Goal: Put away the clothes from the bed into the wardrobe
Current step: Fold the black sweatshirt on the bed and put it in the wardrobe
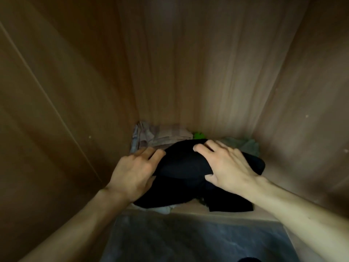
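A black piece of clothing (181,167) lies in a soft heap on the floor of the wardrobe (188,72), near the back. It sits on top of other clothes. Part of it hangs toward the front edge on the right side.

Both hands are on it. The left hand (134,173) lies flat against the left side of the black heap, with its fingers (149,154) spread a little and reaching past it. The right hand (224,163) is spread wide and rests on the top and right side, palm down. Neither hand is closed around the cloth; they press on it. Both arms are bare.

Behind the black heap, against the back wall, is a folded checked cloth (160,137) in pale pink and grey. Just beside it a small bit of bright green cloth (198,136) peeks out. To the right lies a pale grey-green cloth (243,144), partly hidden by the right hand.

The wardrobe walls are brown wood and go up on all sides. In front of it, low down, is a grey floor (188,239), which looks blurry.
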### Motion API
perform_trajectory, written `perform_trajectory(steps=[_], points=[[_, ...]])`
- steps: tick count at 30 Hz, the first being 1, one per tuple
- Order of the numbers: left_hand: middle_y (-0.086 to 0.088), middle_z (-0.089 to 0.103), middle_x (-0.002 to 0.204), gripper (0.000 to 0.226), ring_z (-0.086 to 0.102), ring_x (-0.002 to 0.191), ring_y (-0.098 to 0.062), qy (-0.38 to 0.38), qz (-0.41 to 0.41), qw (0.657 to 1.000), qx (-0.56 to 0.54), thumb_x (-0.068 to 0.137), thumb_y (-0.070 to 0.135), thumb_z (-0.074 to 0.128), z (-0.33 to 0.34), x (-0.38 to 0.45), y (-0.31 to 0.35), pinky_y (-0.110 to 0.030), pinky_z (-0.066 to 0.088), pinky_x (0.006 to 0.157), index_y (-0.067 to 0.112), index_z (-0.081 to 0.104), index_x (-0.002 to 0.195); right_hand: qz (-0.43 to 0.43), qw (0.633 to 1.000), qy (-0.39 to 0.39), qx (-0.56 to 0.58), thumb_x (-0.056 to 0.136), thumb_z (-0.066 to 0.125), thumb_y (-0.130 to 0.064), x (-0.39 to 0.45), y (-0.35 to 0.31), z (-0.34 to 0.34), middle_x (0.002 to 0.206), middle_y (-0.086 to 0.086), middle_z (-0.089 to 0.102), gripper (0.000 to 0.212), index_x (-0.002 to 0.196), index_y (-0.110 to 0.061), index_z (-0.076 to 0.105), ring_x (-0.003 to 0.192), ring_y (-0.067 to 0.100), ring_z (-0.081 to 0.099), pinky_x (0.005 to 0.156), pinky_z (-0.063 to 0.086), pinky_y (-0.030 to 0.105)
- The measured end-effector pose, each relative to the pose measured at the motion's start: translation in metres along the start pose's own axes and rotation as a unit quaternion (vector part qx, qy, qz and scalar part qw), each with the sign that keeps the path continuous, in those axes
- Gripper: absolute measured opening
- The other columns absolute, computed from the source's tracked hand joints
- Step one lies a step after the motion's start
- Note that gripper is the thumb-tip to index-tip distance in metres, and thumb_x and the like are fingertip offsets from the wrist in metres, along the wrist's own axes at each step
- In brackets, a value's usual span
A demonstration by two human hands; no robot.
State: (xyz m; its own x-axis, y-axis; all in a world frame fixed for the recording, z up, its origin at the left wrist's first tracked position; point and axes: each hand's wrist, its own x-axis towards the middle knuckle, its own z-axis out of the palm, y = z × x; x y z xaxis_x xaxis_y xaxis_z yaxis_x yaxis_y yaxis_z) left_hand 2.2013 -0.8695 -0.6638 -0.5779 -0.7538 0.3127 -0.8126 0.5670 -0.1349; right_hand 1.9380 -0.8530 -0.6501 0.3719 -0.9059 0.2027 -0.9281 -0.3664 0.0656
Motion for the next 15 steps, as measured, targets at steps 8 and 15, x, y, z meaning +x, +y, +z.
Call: perform_trajectory(steps=[8,15], points=[[0.007,0.055,0.13,0.056,0.062,0.11,-0.021,-0.103,-0.015,0.993,-0.054,0.088,0.038,0.063,0.019,-0.009,0.001,-0.037,0.053,0.083,0.035,0.033,0.136,0.003,0.995,-0.082,0.051,0.075,0.074,-0.035,-0.001,-0.005,0.022,0.123,-0.004,0.055,0.077,0.139,-0.034,0.032,0.103,0.022,0.061,0.071,0.044,0.032],[-0.004,0.058,0.121,0.055,0.062,0.104,-0.03,-0.05,0.0,0.999,0.002,0.084,0.023,0.068,0.034,0.05,-0.035,-0.041,0.056,0.073,0.025,0.04,0.131,0.061,0.997,-0.006,0.047,0.075,0.077,-0.035,0.048,0.006,0.044,0.129,0.001,0.054,0.076,0.137,-0.03,0.033,0.111,0.029,0.06,0.081,0.053,0.04]])
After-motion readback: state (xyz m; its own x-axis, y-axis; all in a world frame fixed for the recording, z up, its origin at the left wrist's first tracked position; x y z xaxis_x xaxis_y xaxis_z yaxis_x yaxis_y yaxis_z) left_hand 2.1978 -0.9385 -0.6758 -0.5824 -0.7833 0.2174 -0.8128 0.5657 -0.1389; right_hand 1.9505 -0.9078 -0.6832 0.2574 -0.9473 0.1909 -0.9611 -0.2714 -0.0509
